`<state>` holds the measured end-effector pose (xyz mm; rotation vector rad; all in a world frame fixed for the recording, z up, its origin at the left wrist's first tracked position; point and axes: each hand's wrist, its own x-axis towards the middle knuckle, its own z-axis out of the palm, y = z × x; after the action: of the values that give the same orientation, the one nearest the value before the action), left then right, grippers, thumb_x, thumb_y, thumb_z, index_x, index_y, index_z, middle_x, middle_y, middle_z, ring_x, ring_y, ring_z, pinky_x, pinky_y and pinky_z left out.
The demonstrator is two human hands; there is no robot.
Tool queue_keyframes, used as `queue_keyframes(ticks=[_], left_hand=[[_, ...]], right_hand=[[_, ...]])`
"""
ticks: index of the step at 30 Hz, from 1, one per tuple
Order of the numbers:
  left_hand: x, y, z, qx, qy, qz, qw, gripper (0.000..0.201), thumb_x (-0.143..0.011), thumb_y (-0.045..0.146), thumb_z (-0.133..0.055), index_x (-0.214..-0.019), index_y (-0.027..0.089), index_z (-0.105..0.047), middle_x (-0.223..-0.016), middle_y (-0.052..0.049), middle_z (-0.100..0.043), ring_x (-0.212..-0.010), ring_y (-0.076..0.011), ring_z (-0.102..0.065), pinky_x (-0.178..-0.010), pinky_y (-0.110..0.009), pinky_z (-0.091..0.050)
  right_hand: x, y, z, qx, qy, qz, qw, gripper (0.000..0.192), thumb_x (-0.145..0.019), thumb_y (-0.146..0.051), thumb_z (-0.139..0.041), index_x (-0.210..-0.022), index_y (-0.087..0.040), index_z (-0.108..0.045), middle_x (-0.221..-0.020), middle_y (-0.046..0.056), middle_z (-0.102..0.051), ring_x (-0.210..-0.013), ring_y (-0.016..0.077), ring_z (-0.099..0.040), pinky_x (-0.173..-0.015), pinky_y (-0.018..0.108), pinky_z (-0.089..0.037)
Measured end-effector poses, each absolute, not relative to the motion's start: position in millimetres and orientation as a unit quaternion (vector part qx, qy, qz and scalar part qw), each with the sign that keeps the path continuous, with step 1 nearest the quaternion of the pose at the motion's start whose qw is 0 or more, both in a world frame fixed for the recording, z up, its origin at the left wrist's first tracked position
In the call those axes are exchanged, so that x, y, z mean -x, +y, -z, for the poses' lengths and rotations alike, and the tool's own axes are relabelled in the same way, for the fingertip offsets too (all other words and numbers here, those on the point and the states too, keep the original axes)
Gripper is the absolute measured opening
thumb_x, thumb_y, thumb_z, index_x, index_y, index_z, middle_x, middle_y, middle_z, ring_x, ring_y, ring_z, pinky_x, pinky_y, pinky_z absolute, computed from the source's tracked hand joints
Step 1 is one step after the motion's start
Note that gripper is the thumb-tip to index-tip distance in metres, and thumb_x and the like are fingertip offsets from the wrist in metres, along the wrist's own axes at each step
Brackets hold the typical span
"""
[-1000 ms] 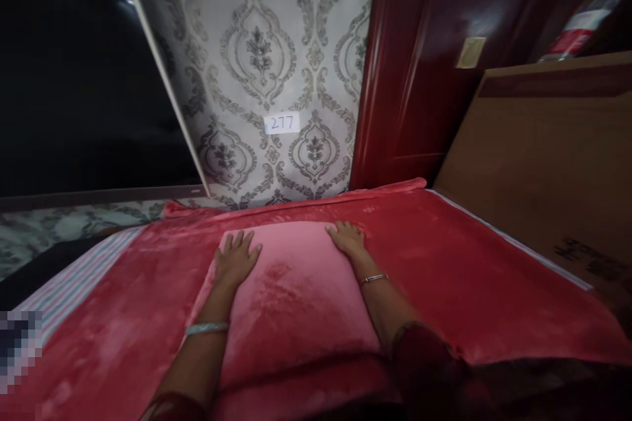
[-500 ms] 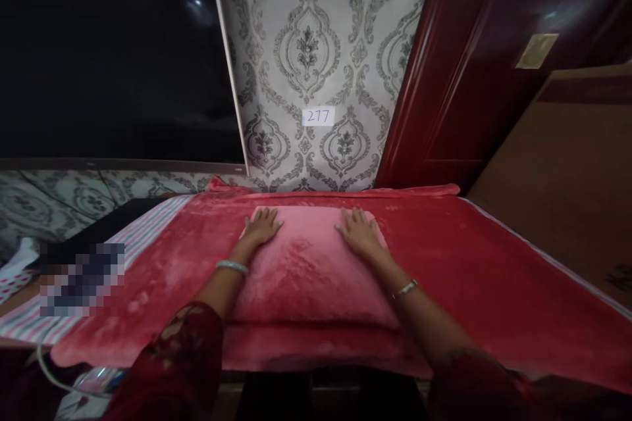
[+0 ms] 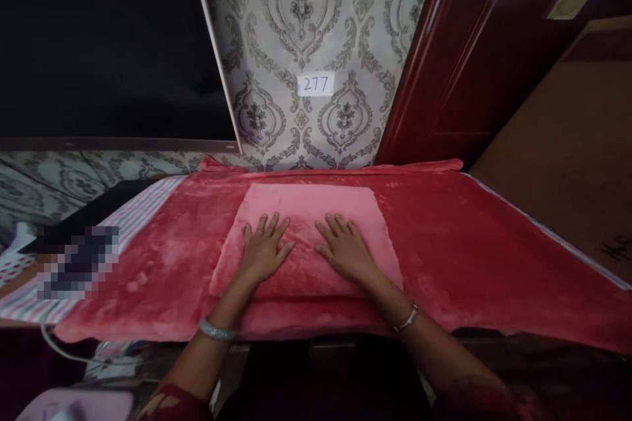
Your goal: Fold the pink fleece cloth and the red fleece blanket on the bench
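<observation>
A pink plush folded cloth (image 3: 311, 207) lies flat on a larger red plush blanket (image 3: 444, 250) that covers a table. My left hand (image 3: 264, 251) rests palm down on the near left part of the pink cloth, fingers spread. Palm down beside it, my right hand (image 3: 345, 251) presses the near right part. A bangle sits on each wrist. Neither hand holds anything.
A striped cloth (image 3: 143, 210) shows under the blanket at the left. Behind stand patterned wallpaper with a label "277" (image 3: 316, 84), a dark screen (image 3: 99, 46) and a red wooden door (image 3: 474, 59). A brown cardboard panel (image 3: 567, 145) leans at the right. A white cable (image 3: 64, 352) hangs lower left.
Both hands have slid toward me from the far corners of the pink cloth to its near middle and closer together. The cloth now lies flatter.
</observation>
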<state>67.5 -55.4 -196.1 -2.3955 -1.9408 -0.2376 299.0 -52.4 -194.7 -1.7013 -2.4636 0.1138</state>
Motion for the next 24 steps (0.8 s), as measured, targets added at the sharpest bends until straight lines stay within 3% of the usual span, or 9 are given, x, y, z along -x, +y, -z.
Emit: queue_keyframes(ticks=[7, 15, 19, 24], left_hand=[[-64.4, -55.4, 199.8, 0.78, -0.617, 0.1, 0.028, 0.06, -0.1, 0.052, -0.04, -0.156, 0.03, -0.037, -0.165, -0.007, -0.029, -0.153, -0.0372, -0.019, -0.118, -0.072, -0.016], [-61.3, -54.6, 188.8, 0.784, -0.615, 0.087, -0.012, 0.059, -0.101, 0.048, -0.04, -0.155, 0.026, -0.037, -0.165, -0.008, -0.027, -0.154, -0.0359, -0.018, -0.118, -0.07, -0.018], [-43.5, -74.4, 185.9, 0.793, -0.599, 0.104, 0.022, 0.057, -0.101, 0.046, -0.038, -0.151, 0.019, -0.045, -0.16, -0.015, -0.037, -0.151, -0.0324, -0.03, -0.121, -0.063, -0.02], [-25.1, -102.7, 195.5, 0.798, -0.584, 0.117, 0.092, 0.058, -0.099, 0.049, -0.042, -0.149, 0.021, -0.049, -0.158, -0.015, -0.042, -0.15, -0.0355, -0.031, -0.12, -0.067, -0.019]], right_hand=[[-355.1, -60.7, 207.9, 0.657, -0.75, -0.016, 0.075, 0.061, -0.104, -0.048, -0.036, -0.159, -0.022, -0.032, -0.168, 0.009, -0.02, -0.155, 0.0272, -0.014, -0.122, 0.055, -0.019], [-365.2, -59.0, 213.6, 0.659, -0.743, -0.033, 0.112, 0.059, -0.104, -0.046, -0.034, -0.157, -0.022, -0.034, -0.167, 0.01, -0.021, -0.155, 0.0268, -0.016, -0.118, 0.055, -0.028], [-370.4, -72.5, 203.9, 0.656, -0.746, -0.03, 0.112, 0.057, -0.103, -0.043, -0.036, -0.156, -0.021, -0.036, -0.166, 0.012, -0.026, -0.154, 0.0295, -0.021, -0.118, 0.061, -0.024], [-345.7, -107.8, 200.4, 0.574, -0.804, 0.018, 0.155, 0.063, -0.099, -0.045, -0.048, -0.157, -0.023, -0.036, -0.166, 0.014, -0.023, -0.154, 0.0348, -0.016, -0.119, 0.065, -0.013]])
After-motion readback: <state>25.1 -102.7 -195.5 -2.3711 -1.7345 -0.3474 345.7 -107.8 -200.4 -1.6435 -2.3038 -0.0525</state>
